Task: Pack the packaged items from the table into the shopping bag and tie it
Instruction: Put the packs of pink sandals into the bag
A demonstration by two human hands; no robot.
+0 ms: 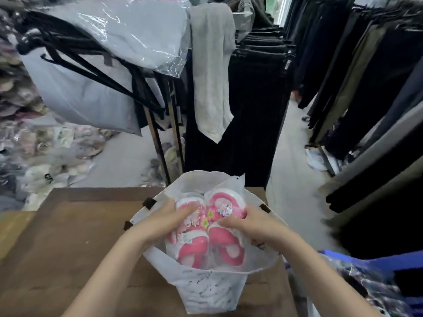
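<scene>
Both arms are reaching forward; left hand (164, 221) is lying flat, right hand (248, 224) is curling its fingers (225, 223).

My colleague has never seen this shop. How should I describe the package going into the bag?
Find the brown wooden table at the bottom of the view; a white shopping bag stands open on it. In its mouth, under the left hand and the right hand, lies a clear-wrapped pair of slippers. Only they are bright pink and white, with small colourful charms on top.
</scene>
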